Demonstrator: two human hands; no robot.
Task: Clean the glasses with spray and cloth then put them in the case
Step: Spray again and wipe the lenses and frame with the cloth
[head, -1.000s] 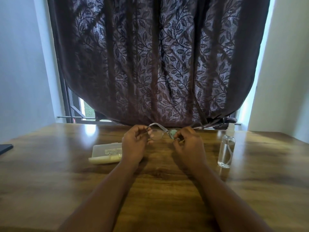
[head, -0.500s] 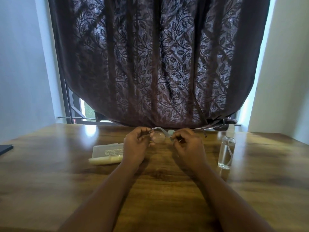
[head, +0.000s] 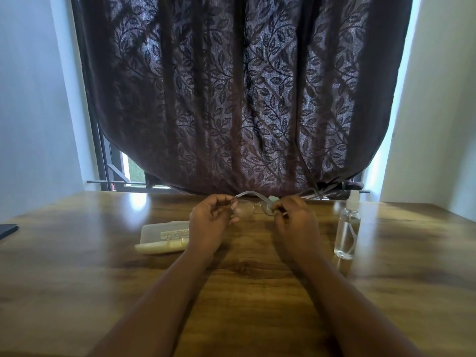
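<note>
Thin-framed glasses [head: 246, 208] are held above the wooden table [head: 77, 253] near its far edge. My left hand [head: 208, 225] pinches their left end. My right hand [head: 293, 222] grips the right lens, with a pale bit of cloth [head: 273, 199] showing above its fingers. A translucent, cream-coloured glasses case [head: 163, 237] lies shut on the table just left of my left hand. A clear spray bottle [head: 347, 229] stands upright to the right of my right hand.
A dark leaf-patterned curtain [head: 237, 99] hangs right behind the table's far edge. White walls close in on both sides. A dark flat object [head: 7, 230] pokes in at the table's left edge.
The hands and glasses stay in the same spot; the fingers of my right hand have shifted slightly on the right lens.
</note>
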